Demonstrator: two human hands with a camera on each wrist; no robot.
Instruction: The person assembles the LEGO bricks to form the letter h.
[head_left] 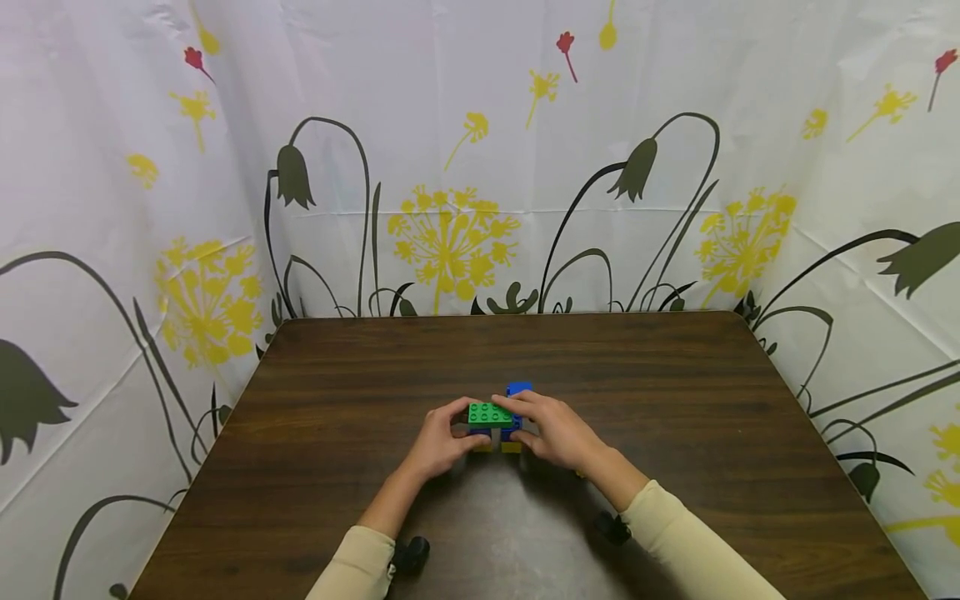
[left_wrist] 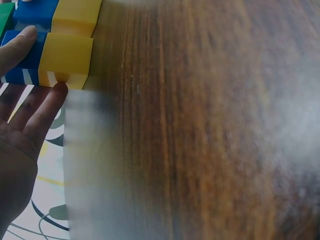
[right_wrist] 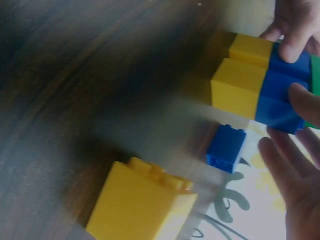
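Key relation: the studded green block (head_left: 483, 417) lies crosswise in front of me, long axis left to right, an end toward each hand, so neither hand is clearly nearer. It bridges 2 upright columns with a gap between them: left blue brick (left_wrist: 31, 59) on left yellow brick (left_wrist: 66, 57), right blue brick (right_wrist: 276, 107) on right yellow brick (right_wrist: 237, 89). My left hand (head_left: 438, 442) grips the left column, thumb on the blue near face, fingers round the far side. My right hand (head_left: 558, 429) grips the right column the same way, thumb on blue, index fingertip over the right end of the green top. Can't tell if the yellow bottoms touch the wooden table (head_left: 337, 400). 2 spares, apart from the build: loose blue brick (right_wrist: 225, 146) just beyond the right column, loose yellow brick (right_wrist: 135, 200) off to the right; my right hand is nearer to both
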